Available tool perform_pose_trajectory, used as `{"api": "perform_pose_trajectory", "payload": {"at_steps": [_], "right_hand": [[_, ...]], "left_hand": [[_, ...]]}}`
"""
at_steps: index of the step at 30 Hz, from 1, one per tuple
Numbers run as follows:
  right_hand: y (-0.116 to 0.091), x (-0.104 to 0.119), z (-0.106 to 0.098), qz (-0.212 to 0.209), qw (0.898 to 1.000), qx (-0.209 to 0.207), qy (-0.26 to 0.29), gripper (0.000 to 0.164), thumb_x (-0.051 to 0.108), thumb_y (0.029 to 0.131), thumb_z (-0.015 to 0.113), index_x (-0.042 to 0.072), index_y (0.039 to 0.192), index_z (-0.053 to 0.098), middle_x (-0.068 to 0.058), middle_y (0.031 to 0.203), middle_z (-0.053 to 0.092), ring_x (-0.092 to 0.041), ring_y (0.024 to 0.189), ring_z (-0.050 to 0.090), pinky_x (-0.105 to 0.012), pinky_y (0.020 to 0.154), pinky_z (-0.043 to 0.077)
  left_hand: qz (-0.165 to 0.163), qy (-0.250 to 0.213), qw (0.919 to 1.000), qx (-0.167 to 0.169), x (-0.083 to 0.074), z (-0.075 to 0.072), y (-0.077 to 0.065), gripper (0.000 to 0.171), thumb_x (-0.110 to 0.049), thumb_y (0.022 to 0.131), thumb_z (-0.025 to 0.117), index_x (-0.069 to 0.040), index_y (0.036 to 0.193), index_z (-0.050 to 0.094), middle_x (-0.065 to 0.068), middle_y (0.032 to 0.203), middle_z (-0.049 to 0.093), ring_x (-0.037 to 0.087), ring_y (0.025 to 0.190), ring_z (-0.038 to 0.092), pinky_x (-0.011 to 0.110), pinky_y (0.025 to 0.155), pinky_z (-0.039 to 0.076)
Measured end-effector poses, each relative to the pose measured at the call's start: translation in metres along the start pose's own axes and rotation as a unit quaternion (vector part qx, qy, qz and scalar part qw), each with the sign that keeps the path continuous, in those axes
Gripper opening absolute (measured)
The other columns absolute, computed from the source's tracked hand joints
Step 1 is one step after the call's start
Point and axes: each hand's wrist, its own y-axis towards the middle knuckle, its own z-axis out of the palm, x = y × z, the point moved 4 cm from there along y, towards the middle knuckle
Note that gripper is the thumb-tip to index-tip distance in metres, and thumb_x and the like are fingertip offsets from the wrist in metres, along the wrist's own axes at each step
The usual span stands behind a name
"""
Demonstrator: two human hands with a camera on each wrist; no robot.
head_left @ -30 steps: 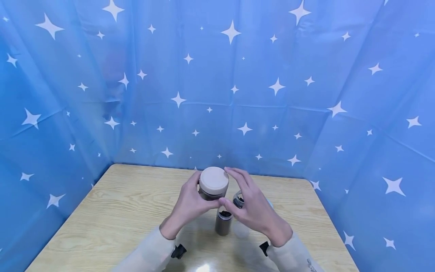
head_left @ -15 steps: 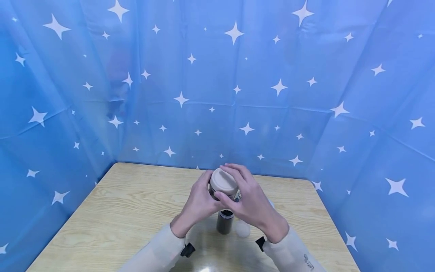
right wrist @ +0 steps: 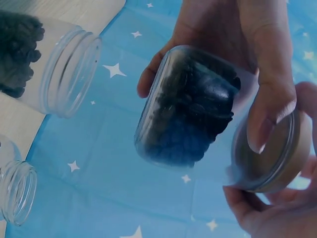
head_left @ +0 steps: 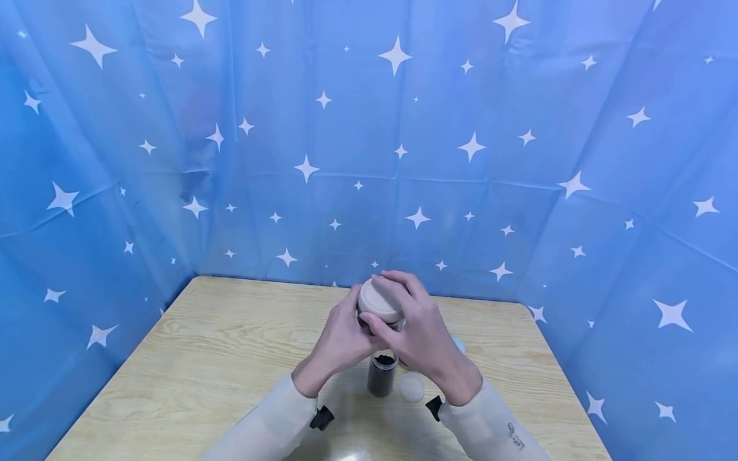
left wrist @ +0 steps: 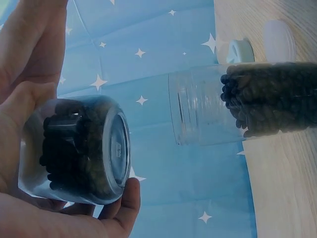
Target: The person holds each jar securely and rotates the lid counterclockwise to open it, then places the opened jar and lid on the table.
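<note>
My left hand (head_left: 340, 336) grips a small clear jar (left wrist: 74, 158) part filled with dark beans, held up above the table. The fingers of my right hand (head_left: 423, 330) hold a beige round lid (head_left: 377, 299) by its edge. In the right wrist view the lid stands apart from the jar's mouth, its underside showing, with the left thumb across it. Just below the hands, an uncapped taller jar (left wrist: 267, 101) of dark beans stands upright.
Another open glass jar (right wrist: 20, 193) stands beside the tall one, mostly hidden by the right hand in the head view. A whitish round lid (head_left: 412, 388) lies on the wooden table (head_left: 230, 358). Farther back is a light blue lid (head_left: 459, 346). A starry blue curtain (head_left: 357, 128) surrounds the table.
My right hand has closed its fingers on the lid, which now sits tilted. Both hands and the jar have shifted slightly right in the head view, covering the second open jar.
</note>
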Motion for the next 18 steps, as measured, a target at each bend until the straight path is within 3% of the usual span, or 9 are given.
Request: {"api": "perform_pose_trajectory", "payload": {"at_steps": [9,18], "right_hand": [[0.0000,0.0020,-0.0033,0.011,1.000,-0.027,0.000,0.060,0.020,0.094,0.099,0.006,0.148,0.077,-0.023,0.147,0.071,-0.039,0.130,0.078,-0.055,0.103,0.069],[-0.0003,-0.0013,-0.0097,0.030,0.999,-0.026,0.016,0.052,0.023,0.091,0.101,0.013,0.138,0.083,-0.015,0.141,0.075,-0.033,0.125,0.080,-0.052,0.098,0.070]], "left_hand": [[-0.014,-0.017,0.9996,0.019,-0.0028,0.0047,0.0017,0.091,-0.024,0.085,0.102,-0.010,0.162,0.055,0.008,0.139,0.076,0.023,0.121,0.076,0.041,0.101,0.065],[0.014,0.004,0.9999,0.009,-0.0049,0.0084,0.0030,0.082,-0.021,0.082,0.100,-0.012,0.155,0.064,0.003,0.129,0.080,0.021,0.113,0.078,0.035,0.095,0.066]]}}
